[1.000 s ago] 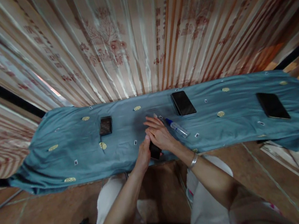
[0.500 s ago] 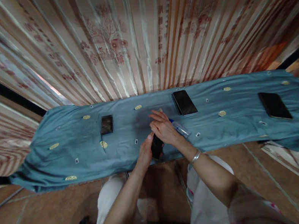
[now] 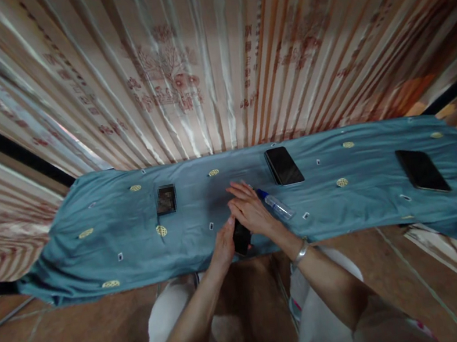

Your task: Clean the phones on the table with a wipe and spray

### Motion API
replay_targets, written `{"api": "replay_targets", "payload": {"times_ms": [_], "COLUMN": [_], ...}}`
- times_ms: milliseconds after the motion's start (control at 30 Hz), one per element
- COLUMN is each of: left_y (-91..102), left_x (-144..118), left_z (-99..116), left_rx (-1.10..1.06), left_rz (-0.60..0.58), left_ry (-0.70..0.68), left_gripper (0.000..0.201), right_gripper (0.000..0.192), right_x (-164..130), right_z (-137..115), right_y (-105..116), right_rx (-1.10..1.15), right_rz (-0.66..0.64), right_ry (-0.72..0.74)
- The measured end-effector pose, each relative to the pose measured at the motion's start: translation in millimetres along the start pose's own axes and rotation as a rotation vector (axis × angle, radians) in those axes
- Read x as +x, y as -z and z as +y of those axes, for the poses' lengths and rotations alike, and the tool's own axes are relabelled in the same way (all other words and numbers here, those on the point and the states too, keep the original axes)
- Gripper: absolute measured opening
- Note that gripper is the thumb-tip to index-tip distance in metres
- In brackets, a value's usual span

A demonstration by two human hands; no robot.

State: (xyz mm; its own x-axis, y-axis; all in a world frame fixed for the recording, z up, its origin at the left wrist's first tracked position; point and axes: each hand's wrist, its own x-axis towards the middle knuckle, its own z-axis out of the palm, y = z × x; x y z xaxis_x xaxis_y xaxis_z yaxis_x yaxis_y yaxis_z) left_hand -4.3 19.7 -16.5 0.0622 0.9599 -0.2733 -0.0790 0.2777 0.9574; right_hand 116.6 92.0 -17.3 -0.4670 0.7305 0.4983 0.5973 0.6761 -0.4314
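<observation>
Left hand (image 3: 225, 246) grips the dark phone (image 3: 241, 238) steady; right hand (image 3: 252, 212), fingers extended, presses flat on it. Spray bottle (image 3: 276, 205) lies at two o'clock.

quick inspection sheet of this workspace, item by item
surface: table under a teal cloth with small yellow motifs.
job's things: dark phone at the near edge, between both hands.
clutter: clear bottle with blue cap; second phone; third phone; blurred dark card.
grips: left hand holds the dark phone's side; right hand rests over its top.
cables: nothing seen.
surroundings: striped curtain behind; brown tiled floor.
</observation>
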Motion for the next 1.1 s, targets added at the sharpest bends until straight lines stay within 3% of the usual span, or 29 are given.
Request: {"api": "replay_targets", "payload": {"times_ms": [300,500,733,967,1100], "left_y": [-3.9,0.9,10.4,8.7,11.1], "left_x": [-2,9,32,27,20], "left_z": [7,22,20,15,17], "left_rx": [-0.037,0.116,0.175,0.022,-0.02], "left_rz": [-0.042,-0.063,-0.031,-0.026,-0.088], "left_ry": [0.052,-0.091,-0.176,-0.157,-0.066], "left_gripper": [0.077,0.066,0.062,0.048,0.056], "right_gripper": [0.032,0.031,0.03,0.028,0.027], "right_x": [9,8,7,16,19], "right_z": [15,6,-4,11,20], "right_y": [2,-2,-7,-1,-4], "right_rx": [0.09,0.083,0.07,0.01,0.047], "right_rz": [0.039,0.149,0.086,0.068,0.089], "right_ry": [-0.153,-0.105,-0.064,-0.12,-0.174]}}
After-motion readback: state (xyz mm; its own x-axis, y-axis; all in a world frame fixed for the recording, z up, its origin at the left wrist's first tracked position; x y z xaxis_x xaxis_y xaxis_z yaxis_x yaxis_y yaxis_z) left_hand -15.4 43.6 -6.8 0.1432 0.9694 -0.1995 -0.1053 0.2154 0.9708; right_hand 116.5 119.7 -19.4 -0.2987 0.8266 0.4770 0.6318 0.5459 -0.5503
